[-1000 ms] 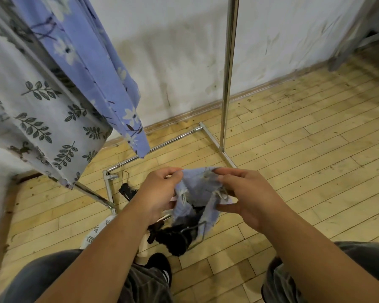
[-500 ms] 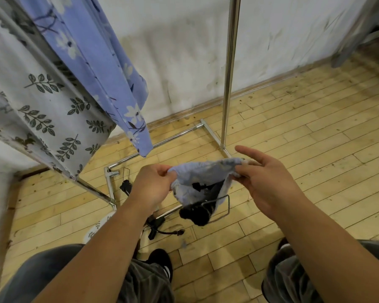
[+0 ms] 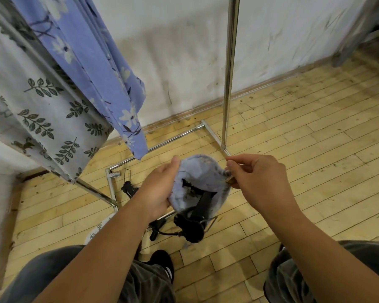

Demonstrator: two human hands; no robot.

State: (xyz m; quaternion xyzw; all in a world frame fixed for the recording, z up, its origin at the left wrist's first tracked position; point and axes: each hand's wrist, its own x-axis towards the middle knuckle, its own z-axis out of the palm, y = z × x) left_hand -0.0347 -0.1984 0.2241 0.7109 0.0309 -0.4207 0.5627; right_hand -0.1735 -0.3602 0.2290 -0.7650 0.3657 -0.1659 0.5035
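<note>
We hold cloth (image 3: 200, 171) betw. both hands: L hand (image 3: 160, 191) curled round left edge, R hand (image 3: 258, 180) pinching right edge; black hanger (image 3: 190, 230) dangles beneath.

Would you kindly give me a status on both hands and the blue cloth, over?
Left hand grips blue cloth, left edge. Right hand pinches right edge. Black object hangs below cloth; nothing in the way.

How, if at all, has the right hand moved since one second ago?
Yes: the right hand shifted slightly up the picture, nearer the foot of the rack pole.
</note>
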